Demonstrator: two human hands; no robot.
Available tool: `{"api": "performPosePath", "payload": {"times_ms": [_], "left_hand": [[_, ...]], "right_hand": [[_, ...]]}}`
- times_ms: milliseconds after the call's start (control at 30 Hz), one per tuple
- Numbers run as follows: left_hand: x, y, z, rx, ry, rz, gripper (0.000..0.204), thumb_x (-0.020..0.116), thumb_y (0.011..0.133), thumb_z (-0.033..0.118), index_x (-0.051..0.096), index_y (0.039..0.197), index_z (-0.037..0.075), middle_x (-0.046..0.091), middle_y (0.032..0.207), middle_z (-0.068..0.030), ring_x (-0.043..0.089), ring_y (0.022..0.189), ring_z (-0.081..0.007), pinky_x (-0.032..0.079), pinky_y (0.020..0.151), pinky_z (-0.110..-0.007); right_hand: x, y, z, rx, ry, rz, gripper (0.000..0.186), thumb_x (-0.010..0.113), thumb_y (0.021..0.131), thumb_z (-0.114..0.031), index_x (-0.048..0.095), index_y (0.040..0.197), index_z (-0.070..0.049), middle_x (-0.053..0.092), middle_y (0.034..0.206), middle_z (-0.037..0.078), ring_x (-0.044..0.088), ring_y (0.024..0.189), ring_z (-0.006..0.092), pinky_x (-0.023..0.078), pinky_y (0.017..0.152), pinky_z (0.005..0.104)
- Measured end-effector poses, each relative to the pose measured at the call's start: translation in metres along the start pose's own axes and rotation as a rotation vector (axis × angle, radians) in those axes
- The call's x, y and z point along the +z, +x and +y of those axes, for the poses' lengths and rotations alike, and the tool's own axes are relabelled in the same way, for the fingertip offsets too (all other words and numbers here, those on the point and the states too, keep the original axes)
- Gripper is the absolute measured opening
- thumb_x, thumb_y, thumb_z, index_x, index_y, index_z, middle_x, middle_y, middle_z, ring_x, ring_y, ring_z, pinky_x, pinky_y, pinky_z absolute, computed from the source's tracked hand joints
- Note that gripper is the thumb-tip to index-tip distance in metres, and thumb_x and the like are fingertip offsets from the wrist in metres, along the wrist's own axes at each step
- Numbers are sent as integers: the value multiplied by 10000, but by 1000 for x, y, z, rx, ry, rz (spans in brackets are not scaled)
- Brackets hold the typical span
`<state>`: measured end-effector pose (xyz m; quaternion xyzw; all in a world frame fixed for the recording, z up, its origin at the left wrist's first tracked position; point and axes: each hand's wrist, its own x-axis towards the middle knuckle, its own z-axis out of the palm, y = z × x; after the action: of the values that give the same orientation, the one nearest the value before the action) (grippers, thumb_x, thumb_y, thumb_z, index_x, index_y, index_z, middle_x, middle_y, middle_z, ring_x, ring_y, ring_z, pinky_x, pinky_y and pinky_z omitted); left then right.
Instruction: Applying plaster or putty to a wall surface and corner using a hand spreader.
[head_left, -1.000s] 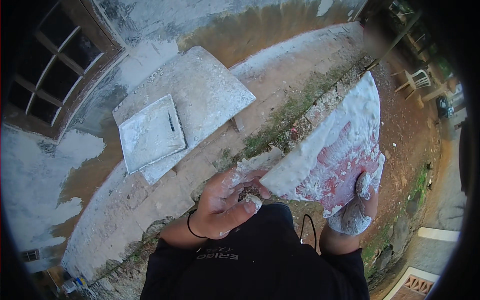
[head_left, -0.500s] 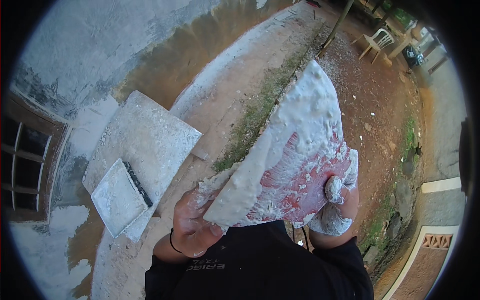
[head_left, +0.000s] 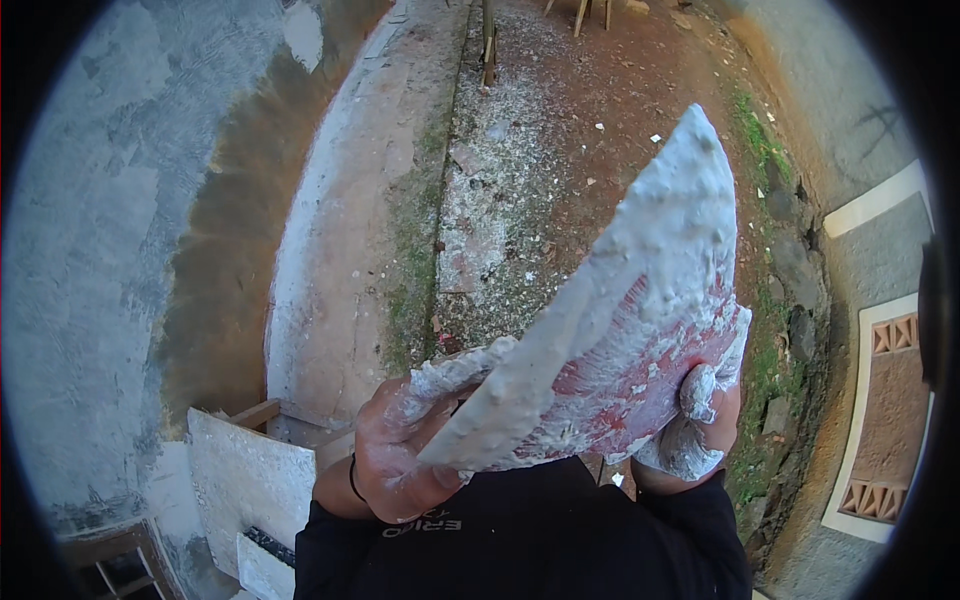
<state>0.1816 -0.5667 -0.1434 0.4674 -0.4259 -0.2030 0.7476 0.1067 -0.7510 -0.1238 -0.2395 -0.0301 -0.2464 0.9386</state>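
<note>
Both hands hold a red, pointed, curved sheet (head_left: pixel 610 380) between them, tilted with its tip up and to the right. Thick, lumpy white paste covers most of its face, and red shows through smears in the middle and lower right. My left hand (head_left: pixel 405 445) is closed around the lower left corner, with white paste on the fingers. On the right edge, my right hand (head_left: pixel 705 425) grips the sheet, its thumb pressed on the red face. Paste coats much of that hand. The fingers behind the sheet are hidden.
At lower left stands a paste-stained board (head_left: pixel 250 465), with a smaller white board (head_left: pixel 268 570) against it, beside a patchy wall (head_left: pixel 110 220). A concrete walkway (head_left: pixel 340 260) runs ahead next to white-speckled dirt ground (head_left: pixel 570 120). A post (head_left: pixel 489 45) and chair legs (head_left: pixel 590 15) stand far off.
My view has turned to the right, so the boards and window have slid to the lower left. Both hands still grip the sheet, which appears slightly farther right.
</note>
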Motion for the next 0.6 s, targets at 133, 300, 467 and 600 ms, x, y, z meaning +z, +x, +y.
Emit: {"api": "performPosePath", "payload": {"times_ms": [133,300,467,600], "left_hand": [[-43,111,-46,-19,-59,-62,633,564,793,220,267,1215,-146,380,1223,-270,399,1149,-302,301,967,-389],[-95,252,-81,-151,26,-2,616,576,790,229,295,1211,-122,441,1179,-214,453,1092,-244,343,925,-346],[-132,389,-118,-402,-50,31,547,560,795,167,324,1205,-108,485,1143,-168,496,1026,-196,382,871,-310],[-147,484,-123,-398,-190,-74,547,537,800,129,295,1231,-104,459,1162,-182,485,1009,-218,365,874,-339]], "right_hand": [[-31,106,-11,-76,61,91,583,613,662,-80,372,1166,84,526,1078,200,542,986,292,439,858,416],[-62,256,-17,-84,30,184,574,586,692,-76,341,1189,69,506,1100,207,533,998,295,432,864,428],[-76,382,-44,-165,-64,198,509,576,701,-92,379,1144,65,521,1073,206,546,972,289,429,865,417],[-68,451,-71,-283,-99,348,495,571,712,-94,382,1142,63,529,1057,202,546,973,283,429,864,401]]}}
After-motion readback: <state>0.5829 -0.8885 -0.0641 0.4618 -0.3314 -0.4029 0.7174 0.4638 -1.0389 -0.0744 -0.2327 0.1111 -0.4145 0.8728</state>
